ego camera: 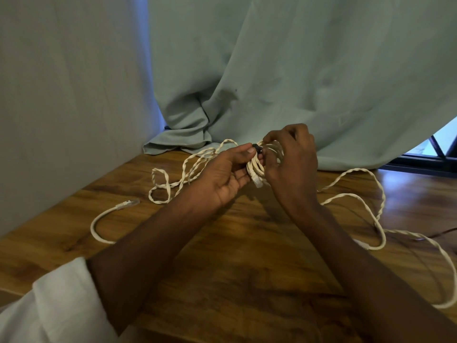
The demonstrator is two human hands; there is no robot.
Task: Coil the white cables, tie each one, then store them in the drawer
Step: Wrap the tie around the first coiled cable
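Now, at frame centre: both hands meet over the wooden desk (247,256) around a small bundle of white cable.
Coiled cable (257,167): held up just above the desk between the two hands, its clear plug end hanging down from the bundle.
Black tie (257,148): a small dark band at the top of the coil, between thumb and fingers.
Left hand (222,177): palm up, thumb pressed to the tie, fingers curled under the coil, gripping it.
Right hand (291,164): fingers curled over the coil from the right, pinching at the tie.
Loose cables: one twisted length (173,179) lies on the desk left of the hands; another (371,194) loops across the right side.
Plug end (128,203): on the desk at lower left.
Curtain (296,70): pale green, draped behind, touching the desk's far edge.
Sleeve (57,300): white, bottom left corner.
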